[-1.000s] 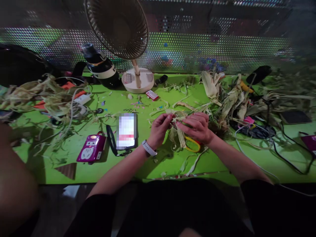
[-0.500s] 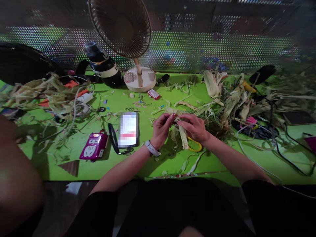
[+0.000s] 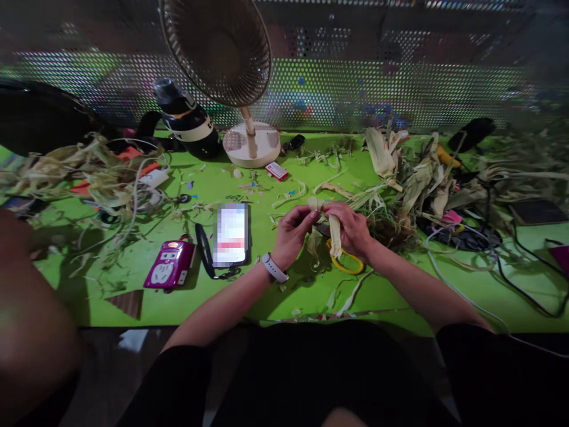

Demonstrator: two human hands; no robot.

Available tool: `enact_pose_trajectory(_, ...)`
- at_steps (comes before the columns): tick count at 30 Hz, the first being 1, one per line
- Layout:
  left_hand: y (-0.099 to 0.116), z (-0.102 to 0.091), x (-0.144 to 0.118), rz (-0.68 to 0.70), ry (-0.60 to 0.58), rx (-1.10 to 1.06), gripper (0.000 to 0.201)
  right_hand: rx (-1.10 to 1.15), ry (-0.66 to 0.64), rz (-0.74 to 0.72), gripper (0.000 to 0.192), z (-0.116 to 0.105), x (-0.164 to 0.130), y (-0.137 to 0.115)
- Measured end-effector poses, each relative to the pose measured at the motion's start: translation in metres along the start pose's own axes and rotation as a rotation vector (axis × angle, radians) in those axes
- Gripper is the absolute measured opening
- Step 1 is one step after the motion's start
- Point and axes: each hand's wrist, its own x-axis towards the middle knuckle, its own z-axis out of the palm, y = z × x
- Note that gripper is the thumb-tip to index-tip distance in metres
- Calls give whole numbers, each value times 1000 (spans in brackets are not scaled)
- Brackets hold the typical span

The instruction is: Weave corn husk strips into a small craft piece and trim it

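Note:
My left hand [image 3: 293, 232], with a pale watch band on its wrist, pinches the corn husk at its upper end. Facing it, my right hand [image 3: 349, 228] has its fingers closed round the same pale corn husk [image 3: 335, 236], whose folded strip hangs down between the hands. The exact spot where the fingertips meet is partly hidden. Below my right hand lie scissors with a yellow handle [image 3: 351, 271] on the green table. Thin curled husk scraps [image 3: 313, 252] lie under the hands.
A phone [image 3: 231, 234] and a purple power socket [image 3: 169, 264] lie to the left. Behind stand a fan [image 3: 251, 155] and a dark bottle [image 3: 191, 127]. Husk piles [image 3: 422, 184] and cables spread on the right, more husks [image 3: 62, 166] on the left. Another person's limb [image 3: 35, 296] shows at the left edge.
The hanging husk strip has shifted slightly right and up, closer to my right palm. My right hand has turned a little, and more of the yellow scissor handle shows.

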Motion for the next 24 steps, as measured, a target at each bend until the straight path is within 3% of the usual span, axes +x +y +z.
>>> enact_pose_trajectory(8,4,6,-4,-27,-43,-7,38,-19,58,98,12,3,-4,0)
enact_pose_trajectory(17,4,8,-8,10,-77,49,42,151,54,454,15,9,-9,-8)
enact_pose_trajectory(24,0,3,-6,7,-125,52,36,372,43,601,20,12,-6,-7)
